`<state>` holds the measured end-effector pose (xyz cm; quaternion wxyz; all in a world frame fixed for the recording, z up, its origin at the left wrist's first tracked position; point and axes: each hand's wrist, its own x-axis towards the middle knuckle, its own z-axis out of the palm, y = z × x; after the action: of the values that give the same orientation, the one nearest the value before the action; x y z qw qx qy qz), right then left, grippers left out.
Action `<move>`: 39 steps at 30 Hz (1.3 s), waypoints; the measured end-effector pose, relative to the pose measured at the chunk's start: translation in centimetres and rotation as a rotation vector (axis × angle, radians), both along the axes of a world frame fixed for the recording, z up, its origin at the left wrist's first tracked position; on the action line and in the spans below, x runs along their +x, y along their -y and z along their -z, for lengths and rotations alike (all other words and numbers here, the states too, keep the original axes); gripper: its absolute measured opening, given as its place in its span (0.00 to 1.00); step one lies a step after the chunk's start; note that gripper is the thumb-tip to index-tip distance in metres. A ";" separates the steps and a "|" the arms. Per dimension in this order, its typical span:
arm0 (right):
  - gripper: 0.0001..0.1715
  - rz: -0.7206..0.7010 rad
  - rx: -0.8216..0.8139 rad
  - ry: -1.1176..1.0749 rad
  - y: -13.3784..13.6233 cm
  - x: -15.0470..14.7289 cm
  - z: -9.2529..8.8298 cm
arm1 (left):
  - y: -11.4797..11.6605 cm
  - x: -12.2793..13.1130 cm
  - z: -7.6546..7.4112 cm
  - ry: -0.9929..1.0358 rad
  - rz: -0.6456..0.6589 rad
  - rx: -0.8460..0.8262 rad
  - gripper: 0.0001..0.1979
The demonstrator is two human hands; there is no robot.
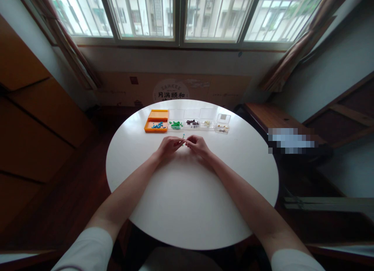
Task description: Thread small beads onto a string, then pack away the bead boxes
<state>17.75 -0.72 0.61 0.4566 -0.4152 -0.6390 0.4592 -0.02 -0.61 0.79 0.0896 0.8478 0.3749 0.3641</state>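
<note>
Over the far half of the white round table, my left hand and my right hand meet at the fingertips. Both are closed in a pinch, and whatever lies between the fingers is too small to make out. Just beyond the fingertips are tiny green pieces. Behind my left hand an orange case stands with its lid up, holding small blue pieces. Beside it, clear boxes contain green pieces, dark pieces and pale cream pieces.
A smaller clear box with yellowish and grey bits ends the row at the right. Past the table's far edge, a printed cardboard panel leans below the window. A wooden bench stands to the right, a wooden cabinet to the left.
</note>
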 end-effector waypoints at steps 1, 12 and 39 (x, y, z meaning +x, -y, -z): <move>0.21 -0.002 0.000 -0.003 0.0 0.0 0.0 | 0.0 0.0 0.0 0.002 0.003 0.002 0.14; 0.19 0.001 -0.008 -0.012 0.2 -0.1 -0.2 | -0.1 0.1 0.1 -0.003 -0.036 0.002 0.12; 0.18 -0.010 -0.026 -0.020 0.2 0.0 -0.2 | -0.2 0.2 0.3 -0.006 -0.037 -0.016 0.10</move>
<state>17.72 -0.93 0.78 0.4552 -0.4133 -0.6306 0.4737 0.13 -0.39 0.48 0.0887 0.8411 0.3939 0.3600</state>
